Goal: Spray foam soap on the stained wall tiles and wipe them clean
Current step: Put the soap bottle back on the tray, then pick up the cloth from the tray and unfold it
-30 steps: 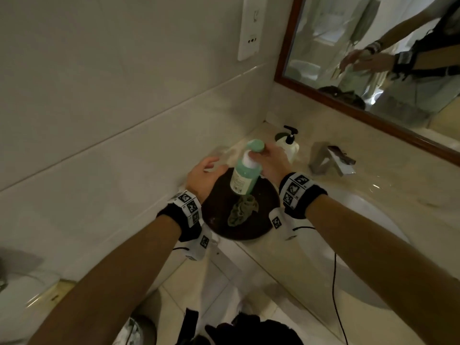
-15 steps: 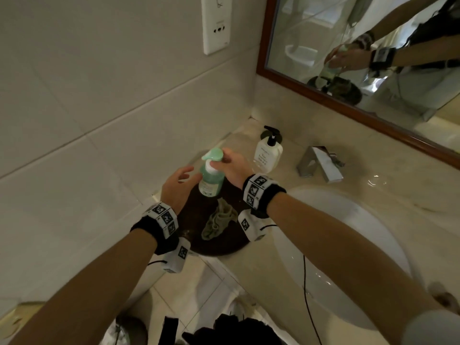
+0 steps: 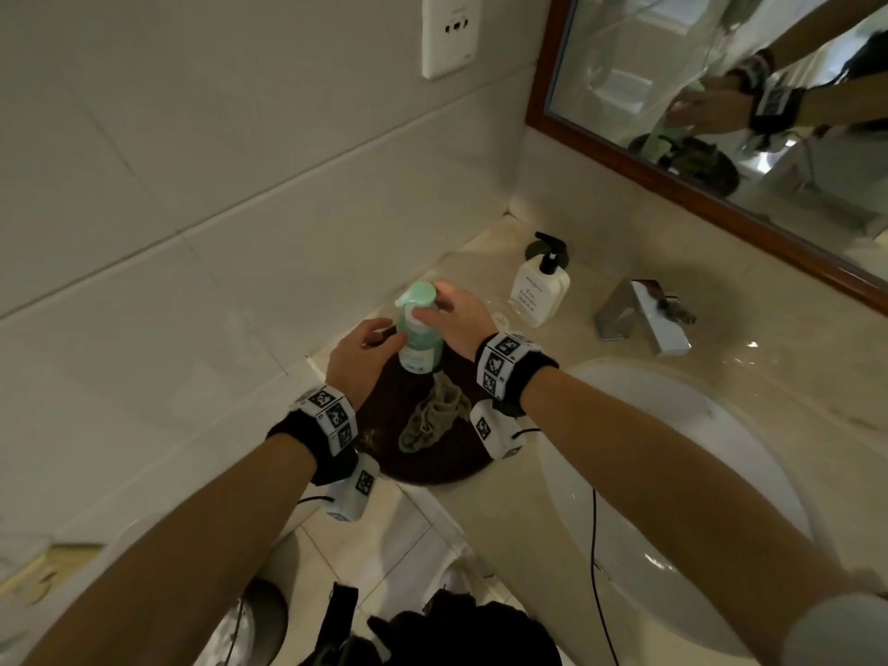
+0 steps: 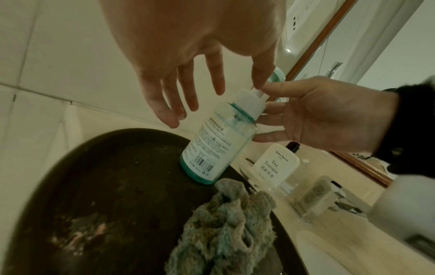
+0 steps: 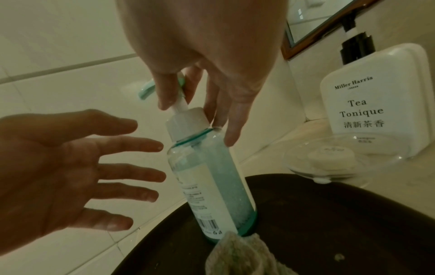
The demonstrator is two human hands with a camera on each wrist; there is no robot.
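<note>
Nearest the person, a crumpled grey-green cloth lies on the round dark tray, which sits at the counter's edge beside the wall. Just past the cloth stands the foam soap bottle: clear plastic with teal liquid, a white printed label with a barcode, a white collar and a mint-green pump head. Its base is on the tray, its long axis upright with a slight lean, and the pump spout points left toward the wall tiles.

The right hand grips the neck, thumb and fingers curled round the white collar under the pump head. The left hand is spread, fingers straight and apart, palm facing the bottle's side, just beside it; whether a fingertip touches is hard to tell.

Farther back on the counter, a white lotion bottle with a black pump, a clear dish with a small soap, then the metal faucet and the wood-framed mirror.
</note>
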